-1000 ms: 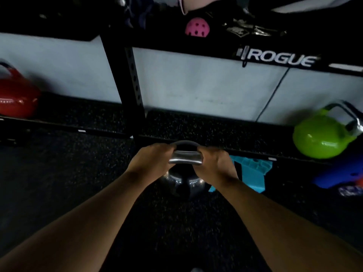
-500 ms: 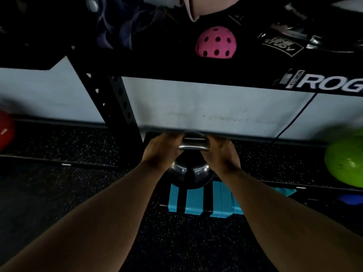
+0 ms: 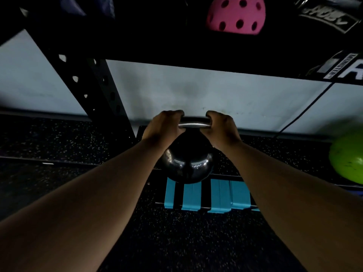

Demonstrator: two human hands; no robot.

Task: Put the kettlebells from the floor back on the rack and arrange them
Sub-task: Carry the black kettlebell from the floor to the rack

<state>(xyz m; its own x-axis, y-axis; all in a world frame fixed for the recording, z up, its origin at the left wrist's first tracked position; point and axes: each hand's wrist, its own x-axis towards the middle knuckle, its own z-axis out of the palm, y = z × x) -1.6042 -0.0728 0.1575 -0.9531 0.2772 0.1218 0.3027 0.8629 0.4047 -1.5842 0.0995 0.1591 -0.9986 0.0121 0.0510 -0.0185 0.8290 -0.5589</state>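
Head view
Landmark: glossy black round kettlebell with a bare steel handle [image 3: 187, 163], centre of frame.
Left hand [image 3: 164, 127]: wrapped over the left end of the steel handle, fingers curled closed around the bar, knuckles up.
Right hand [image 3: 221, 126]: wrapped over the right end of the same handle, fingers curled closed around the bar; short bare stretch of steel showing between the two fists.
Kettlebell position: hanging below both fists, ball overlapping the front edge of the low black speckled rubber shelf of the rack [image 3: 275, 152]; contact with that shelf impossible to tell.
Below the kettlebell: bright blue plastic ribbed block [image 3: 220, 197], lying on the dark speckled rubber floor [image 3: 176, 242], its top edge partly hidden by the ball.
Left of the kettlebell: black steel rack upright with punched holes [image 3: 98, 91], leaning across the frame, foot just beside the left wrist.
Behind the kettlebell: pale grey wall panel [image 3: 196, 91], with a thin black cable [image 3: 306, 112] running down it to the right.
Far right of the kettlebell: lime green rounded kettlebell body [image 3: 347, 161], blurred, cut by the frame edge, on the same low shelf.
Above the kettlebell: dark upper shelf beam [image 3: 176, 50] carrying a pink perforated plastic ball [image 3: 235, 14].
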